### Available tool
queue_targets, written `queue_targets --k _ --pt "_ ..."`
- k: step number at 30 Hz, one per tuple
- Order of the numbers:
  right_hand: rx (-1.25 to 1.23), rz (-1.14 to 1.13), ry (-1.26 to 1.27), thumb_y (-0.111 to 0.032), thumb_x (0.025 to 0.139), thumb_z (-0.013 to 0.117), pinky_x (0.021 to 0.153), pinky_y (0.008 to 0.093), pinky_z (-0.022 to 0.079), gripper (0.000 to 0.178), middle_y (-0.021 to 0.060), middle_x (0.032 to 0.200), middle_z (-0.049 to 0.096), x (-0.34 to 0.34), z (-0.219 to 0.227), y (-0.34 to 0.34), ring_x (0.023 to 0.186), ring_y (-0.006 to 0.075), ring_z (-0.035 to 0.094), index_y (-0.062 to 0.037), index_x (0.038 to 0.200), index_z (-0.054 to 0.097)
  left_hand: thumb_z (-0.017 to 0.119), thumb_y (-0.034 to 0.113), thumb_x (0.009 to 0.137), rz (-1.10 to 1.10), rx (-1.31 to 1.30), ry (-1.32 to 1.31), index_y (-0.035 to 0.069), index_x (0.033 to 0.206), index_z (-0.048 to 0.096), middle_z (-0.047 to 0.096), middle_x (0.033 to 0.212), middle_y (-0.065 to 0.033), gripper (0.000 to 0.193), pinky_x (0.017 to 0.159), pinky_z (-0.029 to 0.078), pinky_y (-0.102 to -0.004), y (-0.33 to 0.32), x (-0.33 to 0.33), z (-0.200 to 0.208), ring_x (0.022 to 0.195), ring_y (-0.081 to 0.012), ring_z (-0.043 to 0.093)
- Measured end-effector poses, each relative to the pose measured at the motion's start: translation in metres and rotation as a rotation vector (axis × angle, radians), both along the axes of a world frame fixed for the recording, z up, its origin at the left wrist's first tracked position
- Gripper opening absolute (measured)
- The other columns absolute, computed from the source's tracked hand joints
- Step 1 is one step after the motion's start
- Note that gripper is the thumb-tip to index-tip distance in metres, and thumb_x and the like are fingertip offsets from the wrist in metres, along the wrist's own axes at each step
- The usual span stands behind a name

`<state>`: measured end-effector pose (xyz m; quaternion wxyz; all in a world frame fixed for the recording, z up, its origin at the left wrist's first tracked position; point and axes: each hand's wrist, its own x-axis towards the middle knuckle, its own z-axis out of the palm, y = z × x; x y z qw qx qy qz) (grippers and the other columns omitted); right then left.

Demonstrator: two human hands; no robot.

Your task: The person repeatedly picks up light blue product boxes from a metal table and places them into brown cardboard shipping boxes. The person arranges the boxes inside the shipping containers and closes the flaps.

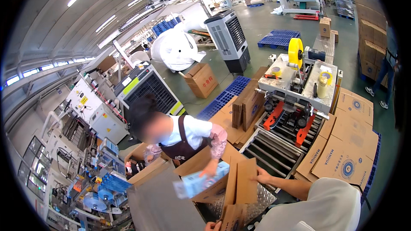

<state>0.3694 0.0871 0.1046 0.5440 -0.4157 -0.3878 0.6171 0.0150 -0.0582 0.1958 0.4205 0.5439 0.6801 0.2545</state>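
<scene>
An open cardboard box stands tilted in front of me, its flaps raised. My right hand grips the edge of its upright flap, fingers partly hidden behind the board. At the lower edge of the view, my left hand is closed on the box's near edge, mostly cut off by the frame. Across from me, a co-worker's hand holds light-blue plastic packs over a second open carton. The packs are smeared by motion.
A roller conveyor leads to a carton-taping machine with a yellow tape roll. Flat cartons are stacked at the right. A grey table lies left of the boxes. Another person stands at the far right.
</scene>
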Motion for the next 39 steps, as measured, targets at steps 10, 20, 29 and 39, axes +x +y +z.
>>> queue_targets --k 10,20,29,39 --pt "0.256 0.505 -1.126 -0.02 0.07 0.07 0.085 0.0439 0.049 0.069 0.023 0.106 0.061 -0.014 0.098 0.023 0.103 0.0372 0.059 -0.0013 0.131 0.041 0.055 0.034 0.09 0.217 -0.141 0.547 -0.004 0.097 0.067 0.066 0.092 -0.0264 0.04 0.077 0.049 -0.0494 0.007 -0.087 0.01 0.087 -0.0416 0.063" --pt "0.12 1.696 -0.766 -0.054 0.082 0.055 0.1 0.0397 0.035 0.077 0.0174 0.131 0.047 -0.02 0.009 -0.057 0.124 0.0307 0.043 -0.0047 0.139 0.04 0.058 0.05 0.084 -0.565 0.144 0.624 0.019 0.124 0.061 0.039 0.146 -0.0086 0.05 0.112 0.018 -0.059 0.039 0.01 -0.132 0.145 -0.0294 0.007" --pt "0.578 0.816 -1.734 -0.051 0.078 0.063 0.106 0.0455 0.031 0.068 0.0146 0.133 0.05 -0.009 0.026 -0.013 0.126 0.0323 0.041 -0.0157 0.135 0.049 0.073 0.052 0.072 0.182 0.568 0.265 -0.005 0.134 0.04 0.042 0.133 -0.0309 0.09 0.107 0.03 -0.0498 0.026 0.04 -0.224 0.123 -0.0481 0.04" --pt "0.648 0.126 -1.646 -0.05 0.084 0.056 0.109 0.0615 0.014 0.057 0.0162 0.137 0.044 -0.015 0.064 0.0 0.133 0.0397 0.031 -0.014 0.128 0.053 0.078 0.051 0.068 0.37 0.094 0.003 -0.013 0.14 0.017 0.03 0.138 -0.037 0.114 0.108 0.03 -0.0482 0.026 0.064 -0.168 0.13 -0.0485 0.03"
